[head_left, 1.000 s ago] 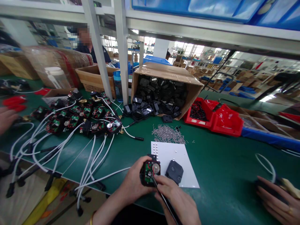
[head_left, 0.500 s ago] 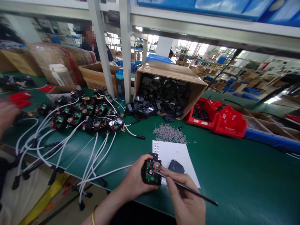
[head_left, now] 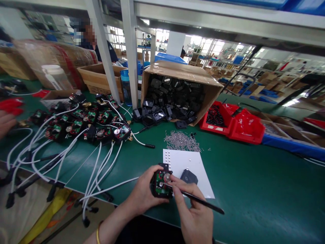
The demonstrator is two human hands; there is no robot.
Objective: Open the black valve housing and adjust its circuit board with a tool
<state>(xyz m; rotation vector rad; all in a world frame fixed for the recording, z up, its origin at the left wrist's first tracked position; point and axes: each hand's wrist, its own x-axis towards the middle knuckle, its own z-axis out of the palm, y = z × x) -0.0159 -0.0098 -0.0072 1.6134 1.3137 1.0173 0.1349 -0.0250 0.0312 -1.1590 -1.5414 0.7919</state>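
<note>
My left hand (head_left: 142, 191) is closed around a small black housing (head_left: 158, 193) with an open face, showing a green circuit board, red wires and round silver parts. A white cable runs off to its left. In my right hand (head_left: 195, 217) are slim dark tweezers (head_left: 209, 205), their tip touching or just over the board near a silver disc. The right fingertips lie close against the housing's right side. Behind them a dark grey cover (head_left: 189, 177) rests on a white sheet (head_left: 205, 191). Small silver discs (head_left: 167, 157) stand in rows along the sheet's left edge.
Metal pins (head_left: 181, 140) lie heaped beyond the sheet. A tipped cardboard box (head_left: 208, 81) spills black housings. Red bins (head_left: 247, 130) stand to its right. Wired units (head_left: 101, 134) with white cables (head_left: 98, 169) crowd the left, where another person's hand (head_left: 6, 122) shows. Shelf posts (head_left: 130, 54) rise behind.
The view has shifted slightly, so most things sit a little further left and higher. The tweezers' tip has moved slightly over the board. At far left, the other person's hand has moved to a red item.
</note>
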